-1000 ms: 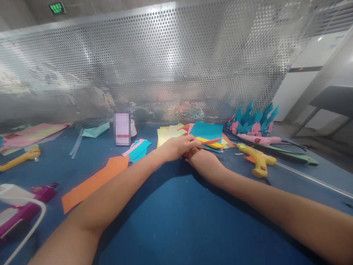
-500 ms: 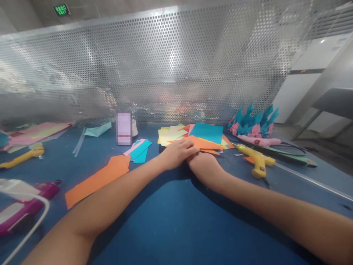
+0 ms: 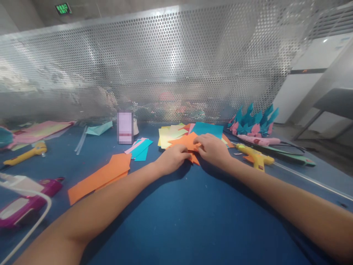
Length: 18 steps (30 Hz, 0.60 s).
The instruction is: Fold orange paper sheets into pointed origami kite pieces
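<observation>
Between my hands is a pointed, folded orange paper (image 3: 184, 141), spread low over the table with several sharp tips showing. My left hand (image 3: 172, 160) grips its near left edge, thumb and fingers closed together. From the other side, my right hand (image 3: 214, 149) pinches the upper right part with bent fingers. Part of the fold is hidden behind the fingers. Just beyond it lie yellow sheets (image 3: 164, 137) and a teal sheet (image 3: 209, 129). Left of my left hand are blue paper strips (image 3: 142, 150) and a larger orange sheet (image 3: 100, 176).
A yellow glue gun (image 3: 257, 156), a pink tool (image 3: 259, 140) and teal-and-pink paper leaves (image 3: 255, 119) are at the right. A phone (image 3: 125, 127) stands upright behind. At left are a yellow tool (image 3: 26, 154) and a purple device (image 3: 51, 188) with a white cable (image 3: 45, 213).
My hands have separated from their overlapped position. The right hand has opened from a fist into a pinch and risen slightly, and more of the folded orange paper shows between them.
</observation>
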Each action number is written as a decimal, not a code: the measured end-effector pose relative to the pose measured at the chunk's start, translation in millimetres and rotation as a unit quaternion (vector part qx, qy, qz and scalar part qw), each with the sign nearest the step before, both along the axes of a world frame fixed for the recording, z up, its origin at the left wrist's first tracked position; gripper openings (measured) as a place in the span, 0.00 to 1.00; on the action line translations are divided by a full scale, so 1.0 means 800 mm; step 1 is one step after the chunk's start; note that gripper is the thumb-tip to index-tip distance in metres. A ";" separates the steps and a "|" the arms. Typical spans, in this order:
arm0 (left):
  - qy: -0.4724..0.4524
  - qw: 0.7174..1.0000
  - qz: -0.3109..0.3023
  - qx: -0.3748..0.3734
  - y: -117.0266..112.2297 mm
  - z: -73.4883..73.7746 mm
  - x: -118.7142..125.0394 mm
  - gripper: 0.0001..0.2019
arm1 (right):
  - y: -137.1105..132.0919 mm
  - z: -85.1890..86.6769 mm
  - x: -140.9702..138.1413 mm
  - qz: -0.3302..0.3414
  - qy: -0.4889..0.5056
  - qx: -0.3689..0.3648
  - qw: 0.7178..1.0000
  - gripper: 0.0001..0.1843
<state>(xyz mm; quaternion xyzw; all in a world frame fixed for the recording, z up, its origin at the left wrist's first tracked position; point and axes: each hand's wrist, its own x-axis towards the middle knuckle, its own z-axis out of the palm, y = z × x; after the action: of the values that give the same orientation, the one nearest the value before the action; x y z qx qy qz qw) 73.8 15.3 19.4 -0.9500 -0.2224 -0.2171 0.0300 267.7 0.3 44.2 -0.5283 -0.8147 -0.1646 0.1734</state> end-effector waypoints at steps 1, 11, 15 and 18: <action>0.000 1.000 0.000 -0.006 -0.003 0.001 0.001 0.15 | 0.003 -0.003 0.001 0.008 0.000 -0.009 1.000 0.13; -0.005 0.997 0.027 -0.069 -0.031 0.000 0.005 0.11 | 0.007 -0.017 0.001 0.000 -0.012 -0.069 0.998 0.16; -0.008 0.995 0.040 -0.088 -0.040 -0.006 0.000 0.11 | 0.004 -0.016 -0.002 0.009 -0.030 -0.083 0.996 0.17; -0.016 0.994 0.039 -0.100 -0.044 -0.009 -0.003 0.12 | 0.003 -0.016 -0.004 0.019 -0.044 -0.091 0.995 0.16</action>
<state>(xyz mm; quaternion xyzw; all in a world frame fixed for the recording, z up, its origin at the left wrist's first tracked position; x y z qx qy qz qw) 71.8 -20.0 11.8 -0.9353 -0.2801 -0.2078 -0.0605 264.8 2.7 31.3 -0.5186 -0.8430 -0.1099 0.0918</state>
